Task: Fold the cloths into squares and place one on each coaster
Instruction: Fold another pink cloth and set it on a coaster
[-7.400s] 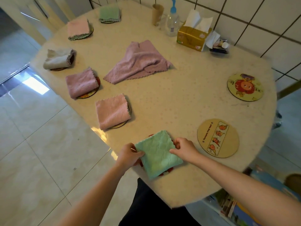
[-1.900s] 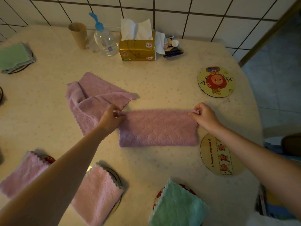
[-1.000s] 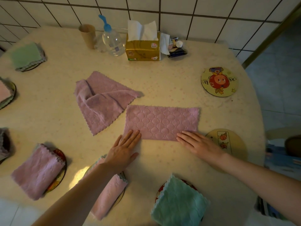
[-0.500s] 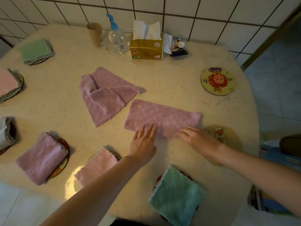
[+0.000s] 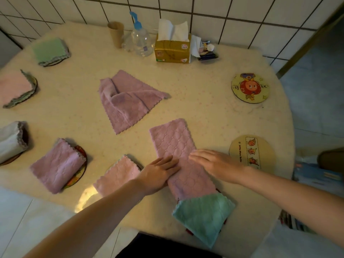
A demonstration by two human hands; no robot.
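The purple strip (image 5: 178, 155) had been swung end-on toward the person; both hands, left (image 5: 158, 172) and right (image 5: 214, 162), pressed it flat, fingers straight, ready for the halving fold.

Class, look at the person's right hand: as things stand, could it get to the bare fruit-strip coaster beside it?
Probably yes. The right hand lies flat on the purple cloth, and the fruit-strip coaster sits just beyond it with nothing between.

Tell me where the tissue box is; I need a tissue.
In the head view the tissue box stands at the table's far edge, between pump bottle and tiled wall.
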